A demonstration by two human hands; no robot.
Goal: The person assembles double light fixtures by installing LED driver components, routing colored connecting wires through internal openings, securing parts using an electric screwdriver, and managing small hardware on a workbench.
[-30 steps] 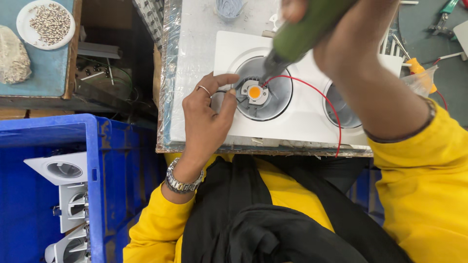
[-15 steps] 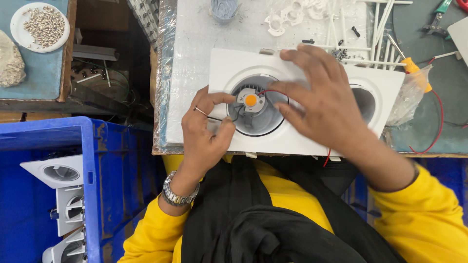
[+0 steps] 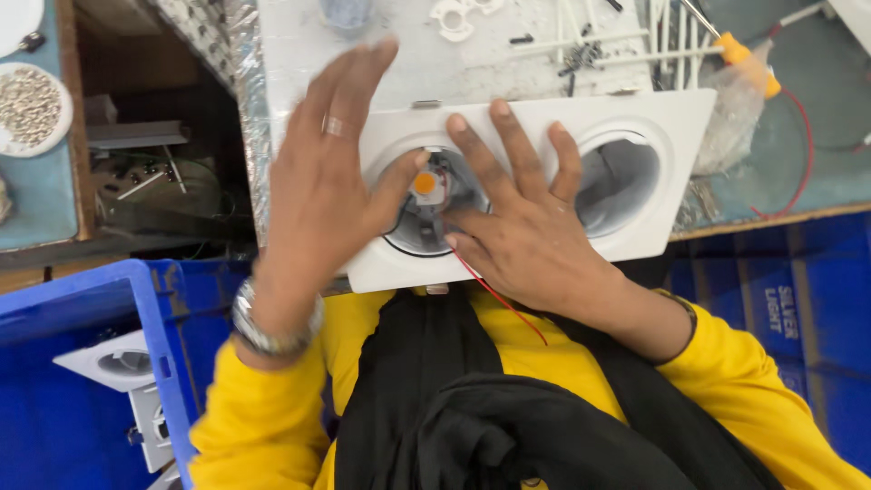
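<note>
A white twin downlight housing (image 3: 676,122) lies on the white work board in front of me. Its left round opening holds a silver reflector with an orange LED chip (image 3: 424,183); the right opening (image 3: 617,181) shows a grey cup. A thin red wire (image 3: 499,299) runs from the left opening down toward my yellow sleeve. My left hand (image 3: 322,191) lies flat over the housing's left end, ringed fingers stretched out, thumb tip at the reflector's rim. My right hand (image 3: 522,231) rests spread between the two openings, thumb inside the left one. Neither hand holds a tool.
A blue crate (image 3: 154,318) at lower left holds several white single housings (image 3: 109,363). A white dish of small screws (image 3: 32,104) sits far left. White rods, small plastic parts and a yellow-handled tool (image 3: 744,54) lie behind the housing. Another blue crate (image 3: 789,308) is at right.
The green screwdriver that my right hand held a second ago is gone from view. Both hands now lie flat on the housing, and the left hand has moved up over its left end.
</note>
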